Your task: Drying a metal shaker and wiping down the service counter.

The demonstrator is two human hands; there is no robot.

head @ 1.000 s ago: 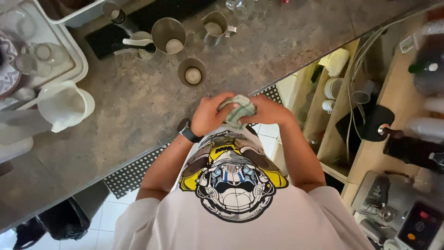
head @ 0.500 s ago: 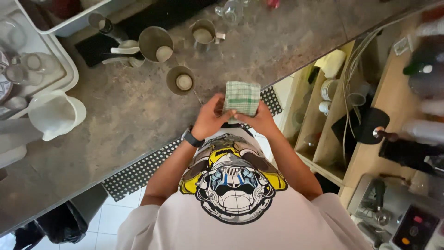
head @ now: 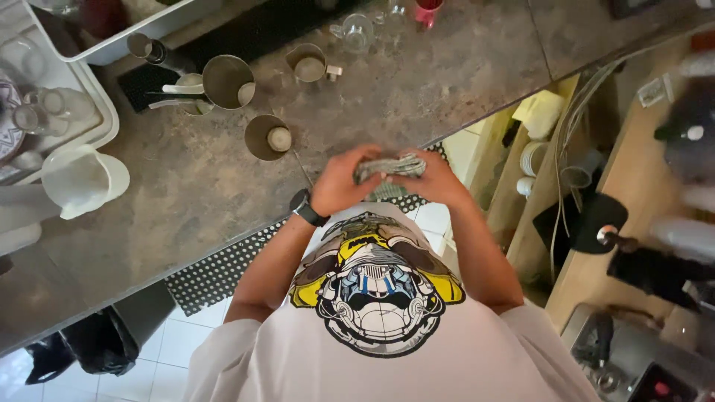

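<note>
Both hands met in front of my chest at the counter's edge, clamped around one bunched checked cloth (head: 389, 168). My left hand (head: 341, 182), with a dark watch (head: 305, 207) on its wrist, curled its fingers closed over the cloth's left end. My right hand (head: 430, 179) did the same at the right end, fingers folded down onto the fabric. The cloth sat between the two palms, mostly covered, with a corner hanging below just above the black perforated mat (head: 216, 272) on the floor.

On the stone counter (head: 417, 89), just beyond the hands, stood a steel pitcher (head: 267, 137) holding something pale. A larger steel jug (head: 227, 80) and a smaller one (head: 310, 63) stood farther off. A white jug (head: 80, 180) sat well to the left, beside the white tray (head: 108, 126) of glassware.
</note>
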